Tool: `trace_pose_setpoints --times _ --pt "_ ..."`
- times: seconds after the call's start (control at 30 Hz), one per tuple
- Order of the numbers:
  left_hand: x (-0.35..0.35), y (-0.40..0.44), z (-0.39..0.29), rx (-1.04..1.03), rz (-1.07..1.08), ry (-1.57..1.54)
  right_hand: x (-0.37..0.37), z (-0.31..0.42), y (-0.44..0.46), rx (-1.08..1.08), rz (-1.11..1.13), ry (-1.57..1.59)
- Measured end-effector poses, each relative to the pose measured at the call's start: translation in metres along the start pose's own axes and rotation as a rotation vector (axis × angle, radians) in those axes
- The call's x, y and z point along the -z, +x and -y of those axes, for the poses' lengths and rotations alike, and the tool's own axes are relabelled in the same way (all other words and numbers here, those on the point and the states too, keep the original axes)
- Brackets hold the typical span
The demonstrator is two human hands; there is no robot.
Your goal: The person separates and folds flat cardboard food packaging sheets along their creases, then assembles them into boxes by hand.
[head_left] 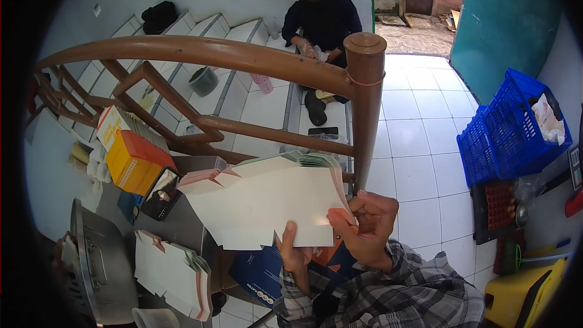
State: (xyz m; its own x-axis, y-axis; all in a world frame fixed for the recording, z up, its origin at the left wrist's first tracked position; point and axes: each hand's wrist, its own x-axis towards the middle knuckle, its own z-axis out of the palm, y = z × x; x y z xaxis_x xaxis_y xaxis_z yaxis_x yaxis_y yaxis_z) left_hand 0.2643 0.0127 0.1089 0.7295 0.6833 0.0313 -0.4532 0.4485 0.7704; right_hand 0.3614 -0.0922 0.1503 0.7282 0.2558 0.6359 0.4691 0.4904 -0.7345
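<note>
A thick stack of flat die-cut box blanks (261,200), white inside with orange and green edges, spreads in front of me. My left hand (293,254) grips its near edge, thumb on top and fingers hidden underneath. At the right edge, my right hand (368,228) has its fingers curled in and pinches an orange-edged flap. A second pile of blanks (170,273) lies lower left. Beside it is a phone (160,193) with a lit screen, against an upright bundle of yellow and orange boxes (133,152).
A brown railing (364,115) stands just beyond the stack, with tiled stairs behind. Another person (322,24) sits on the stairs, hands on something white. Blue crates (498,140) and a yellow container (522,291) are at right; a big metal pot (109,267) at left.
</note>
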Motion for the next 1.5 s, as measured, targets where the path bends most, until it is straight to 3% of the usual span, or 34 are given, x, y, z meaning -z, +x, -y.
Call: trace_pose_setpoints --times 0.2,0.3,0.4,0.5,0.63,0.67,0.77,0.87,0.93,1.17,1.23,1.3,1.37,1.5 --pt "-0.003 0.002 0.000 -0.031 -0.041 0.034 0.005 -0.001 0.002 -0.080 0.042 0.070" --pt "-0.013 0.000 -0.002 -0.043 -0.103 0.066 0.019 -0.003 0.007 -0.196 0.182 0.148" --pt "-0.013 -0.001 -0.002 -0.032 -0.129 0.075 0.036 -0.002 0.018 -0.316 0.328 0.297" --pt "-0.005 -0.008 0.003 -0.002 -0.141 0.121 0.043 -0.003 0.026 -0.546 0.246 0.606" --pt "0.013 -0.015 0.009 0.060 -0.134 0.289 0.057 -0.008 0.038 -0.563 0.283 0.488" --pt "0.019 -0.017 0.011 0.080 -0.121 0.355 0.056 -0.011 0.041 -0.466 0.289 0.442" --pt "0.011 -0.020 0.005 0.099 -0.161 0.353 0.059 -0.009 0.042 -0.481 0.237 0.364" --pt "0.014 -0.021 0.003 0.096 -0.162 0.344 0.052 -0.010 0.039 -0.365 0.141 0.324" --pt "0.025 -0.020 0.010 -0.057 -0.106 0.475 0.056 -0.014 0.037 -0.315 0.164 0.309" --pt "0.001 -0.019 -0.007 0.042 -0.170 0.123 0.052 -0.014 0.034 -0.180 0.190 0.232" --pt "0.022 -0.019 0.005 -0.086 -0.187 0.321 0.050 -0.015 0.036 -0.176 0.211 0.247" --pt "0.030 -0.021 0.010 -0.086 -0.218 0.314 0.050 -0.016 0.035 -0.173 0.232 0.249" --pt "0.001 -0.018 -0.011 0.037 -0.263 0.099 0.051 -0.019 0.034 -0.170 0.255 0.239" --pt "0.000 -0.019 -0.014 -0.007 -0.244 0.091 0.052 -0.024 0.031 -0.107 0.296 0.170"
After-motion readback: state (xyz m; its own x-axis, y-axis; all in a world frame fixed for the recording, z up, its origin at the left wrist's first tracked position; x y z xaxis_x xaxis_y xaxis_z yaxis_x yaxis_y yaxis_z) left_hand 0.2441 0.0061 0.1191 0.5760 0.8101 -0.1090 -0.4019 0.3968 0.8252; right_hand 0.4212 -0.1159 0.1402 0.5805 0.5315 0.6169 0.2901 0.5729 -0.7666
